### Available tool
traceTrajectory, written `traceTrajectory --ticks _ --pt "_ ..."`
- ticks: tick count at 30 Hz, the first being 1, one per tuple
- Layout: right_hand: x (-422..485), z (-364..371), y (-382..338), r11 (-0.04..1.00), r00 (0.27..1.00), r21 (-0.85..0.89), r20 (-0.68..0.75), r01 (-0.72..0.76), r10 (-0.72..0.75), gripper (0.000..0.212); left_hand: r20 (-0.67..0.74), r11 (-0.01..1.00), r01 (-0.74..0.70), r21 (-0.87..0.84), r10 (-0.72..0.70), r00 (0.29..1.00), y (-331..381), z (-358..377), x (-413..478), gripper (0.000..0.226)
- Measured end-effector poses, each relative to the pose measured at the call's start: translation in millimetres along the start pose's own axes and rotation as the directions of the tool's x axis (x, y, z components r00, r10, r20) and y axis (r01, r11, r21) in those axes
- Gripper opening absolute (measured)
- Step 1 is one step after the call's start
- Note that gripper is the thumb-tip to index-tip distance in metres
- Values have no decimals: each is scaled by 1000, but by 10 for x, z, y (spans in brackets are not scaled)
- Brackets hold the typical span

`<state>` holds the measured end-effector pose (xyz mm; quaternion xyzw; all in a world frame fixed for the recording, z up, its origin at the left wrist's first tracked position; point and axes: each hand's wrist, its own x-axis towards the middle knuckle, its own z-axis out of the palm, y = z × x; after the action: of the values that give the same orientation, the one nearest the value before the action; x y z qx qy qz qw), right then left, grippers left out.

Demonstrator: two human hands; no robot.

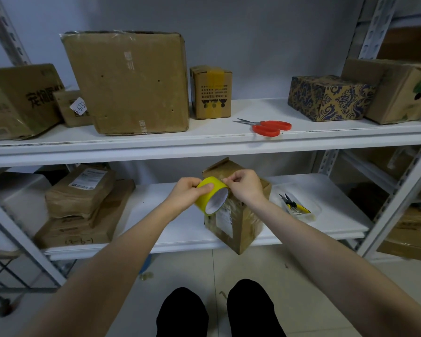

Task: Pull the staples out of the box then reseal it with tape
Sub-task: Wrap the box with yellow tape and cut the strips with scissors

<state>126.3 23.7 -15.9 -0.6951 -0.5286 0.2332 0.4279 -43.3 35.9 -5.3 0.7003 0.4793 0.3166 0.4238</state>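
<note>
scissors point(265, 126) — shelf point(229, 139) above box point(238, 222)

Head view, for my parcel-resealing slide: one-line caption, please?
The left hand holds a yellow tape roll while the right hand pinches at its edge, before the box on the lower shelf.

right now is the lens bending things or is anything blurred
Head view: wide-angle bend, the upper shelf bows and the uprights slant outward; light soft and even, no hard glare; tape, left hand and right hand sharp; print on the box label too small to read.
</note>
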Motion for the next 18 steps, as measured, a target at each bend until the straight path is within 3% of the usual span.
traceTrajectory --ticks 6,10,12,15,18 --pt "212 74 -115 998 999 -55 -32 -44 42 21 -153 958 160 237 -126 980 28 -33 197 54" --pt "362 34 -91 994 991 -28 -93 -102 99 16 -213 881 312 356 -249 945 -92 -123 233 49" --pt "436 -18 -65 992 995 -101 -75 -79 71 15 -211 861 370 348 -313 926 -216 -151 220 48" --pt "493 4 -56 992 999 -123 -38 -21 17 17 -199 832 396 388 -344 918 -284 -170 264 47" --pt "537 19 -39 995 999 -94 -51 -13 8 16 -180 828 355 434 -307 935 -238 -218 344 31"
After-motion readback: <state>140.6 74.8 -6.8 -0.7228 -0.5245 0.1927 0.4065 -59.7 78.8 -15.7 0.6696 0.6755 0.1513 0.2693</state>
